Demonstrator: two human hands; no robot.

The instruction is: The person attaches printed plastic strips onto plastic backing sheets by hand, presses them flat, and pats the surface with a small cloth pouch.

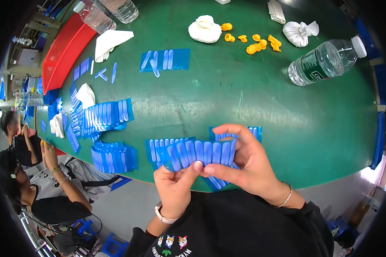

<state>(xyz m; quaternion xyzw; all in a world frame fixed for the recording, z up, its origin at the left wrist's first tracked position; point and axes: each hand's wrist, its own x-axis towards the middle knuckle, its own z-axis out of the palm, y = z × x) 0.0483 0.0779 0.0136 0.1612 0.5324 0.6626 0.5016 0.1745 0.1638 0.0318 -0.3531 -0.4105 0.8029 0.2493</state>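
A strip of blue film (201, 153) carrying a row of long, rounded pale-blue pieces is stretched between my hands above the table's near edge. My left hand (174, 184) pinches its lower edge, thumb in front. My right hand (255, 167) grips the right part, thumb on the lower edge and index finger arched above the film. More film strips (153, 150) lie on the table beneath, partly hidden by my hands. To the left are a folded stack of these strips (109, 158) and another stack (105, 115) just behind it.
A water bottle (326, 62) lies tilted at right. Farther back are yellow finger cots (253, 48), a white bundle (205, 31) and a tied white bag (299, 33). A blue sheet (182, 60) with loose pieces lies mid-table. A red basket (58, 66) and co-workers are at left.
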